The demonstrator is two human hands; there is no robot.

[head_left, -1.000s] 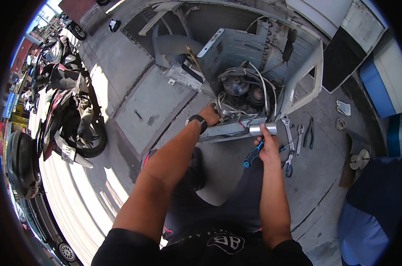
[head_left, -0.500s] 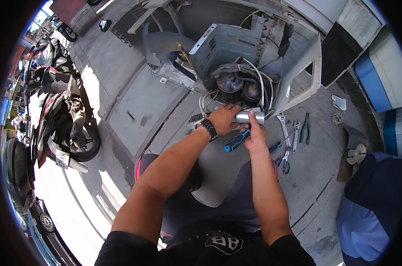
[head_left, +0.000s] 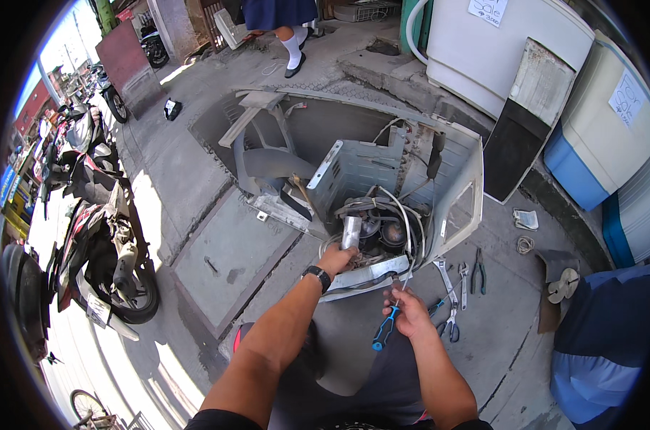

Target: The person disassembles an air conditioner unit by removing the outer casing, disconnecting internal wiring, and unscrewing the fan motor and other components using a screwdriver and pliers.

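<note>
My left hand is closed round the lower end of a silver cylindrical capacitor, which stands tilted over the near left part of an opened air conditioner. Black compressor tanks and looped grey cables sit in the casing just beyond. My right hand grips a screwdriver by its shaft near the casing's front edge. Its blue and black handle hangs toward me, and its tip is hard to make out.
Pliers, an adjustable wrench and scissors lie on the concrete at right. Beyond them are a coil of wire and a person in blue clothing. Motorcycles line the left; another person's legs show at the back.
The capacitor, earlier between both hands, has gone left and over the casing in my left hand. My right hand has come away from it with the screwdriver. The view has tilted up.
</note>
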